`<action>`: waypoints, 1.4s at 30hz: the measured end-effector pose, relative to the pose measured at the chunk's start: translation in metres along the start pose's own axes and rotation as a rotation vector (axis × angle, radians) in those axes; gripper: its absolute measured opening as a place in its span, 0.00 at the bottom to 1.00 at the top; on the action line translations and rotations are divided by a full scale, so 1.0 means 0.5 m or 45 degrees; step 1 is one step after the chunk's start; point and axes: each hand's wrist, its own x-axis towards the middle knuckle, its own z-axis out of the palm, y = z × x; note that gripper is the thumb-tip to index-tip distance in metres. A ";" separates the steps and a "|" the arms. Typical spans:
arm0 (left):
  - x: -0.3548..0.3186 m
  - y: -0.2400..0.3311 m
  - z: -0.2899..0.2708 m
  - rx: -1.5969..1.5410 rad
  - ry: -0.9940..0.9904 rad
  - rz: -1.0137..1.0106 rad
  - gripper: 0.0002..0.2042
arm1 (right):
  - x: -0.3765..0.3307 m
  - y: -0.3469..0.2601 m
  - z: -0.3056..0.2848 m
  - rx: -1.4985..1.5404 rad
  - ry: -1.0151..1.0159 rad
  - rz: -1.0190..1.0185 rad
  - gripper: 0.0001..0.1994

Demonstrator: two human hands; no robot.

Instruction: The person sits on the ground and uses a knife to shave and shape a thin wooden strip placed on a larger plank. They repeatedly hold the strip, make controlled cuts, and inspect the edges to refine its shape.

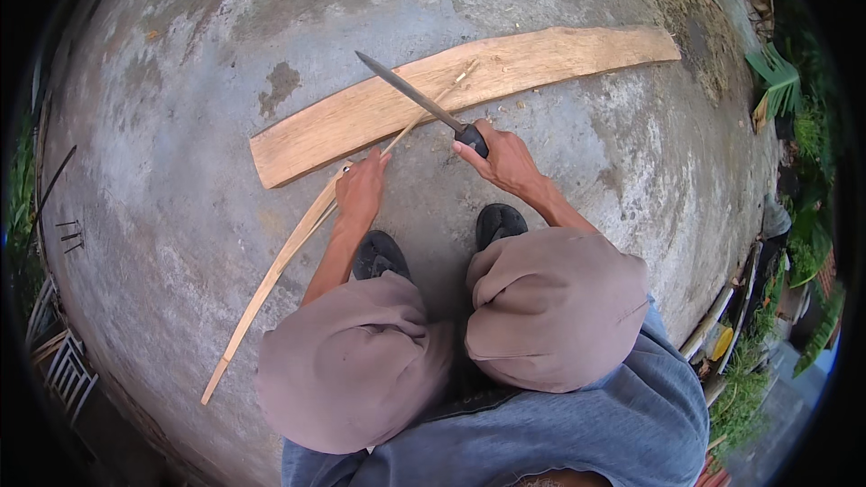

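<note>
Right hand [503, 159] grips a knife [410, 89] by its black handle [472, 139] near the centre of the frame, angled to the upper left over the plank [577, 54]. Left hand [363, 188], left of centre, is curled round a split strip [269, 280] running from lower left up over the plank, crossing the knife. The plank lies on the floor [162, 144], upper middle.

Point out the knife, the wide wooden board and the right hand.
Knife [410, 93], head view: middle of the blade.
Wide wooden board [510, 68], head view: bare top face.
Right hand [507, 162], head view: back of the hand.
</note>
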 end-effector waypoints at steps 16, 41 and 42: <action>0.008 0.003 0.006 0.024 -0.034 0.003 0.15 | 0.024 0.051 0.008 -0.310 0.227 0.000 0.27; -0.055 -0.045 0.003 0.003 -0.019 -0.029 0.15 | 0.042 0.084 0.022 0.411 0.317 0.172 0.20; -0.051 -0.046 0.003 0.000 -0.018 -0.013 0.15 | 0.041 0.078 0.020 0.298 0.130 0.201 0.20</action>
